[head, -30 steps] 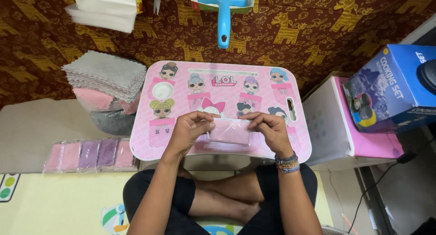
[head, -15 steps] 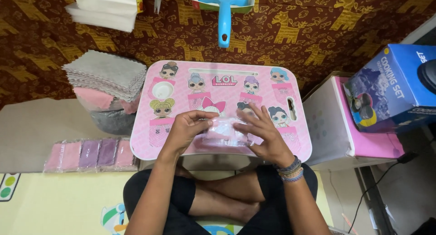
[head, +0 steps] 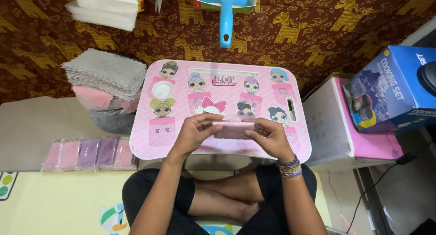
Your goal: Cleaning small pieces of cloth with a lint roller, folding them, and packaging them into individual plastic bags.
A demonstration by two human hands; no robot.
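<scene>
Both hands hold one small pink packet just above the near half of the pink lap table. The left hand grips the packet's left end, fingers curled over its top edge and thumb beneath; the right hand, with bead bracelets at the wrist, pinches the right end the same way. The packet is held level between them, its long side running across the table. Left of the table, on the floor, lies a row of wrapped packets in pink and purple, and behind that row sits a stack of grey and pink cloths. Beyond the table's far edge hangs a blue scraper against the patterned cloth. Right of the table stands a white and pink box with a blue carton on top.
</scene>
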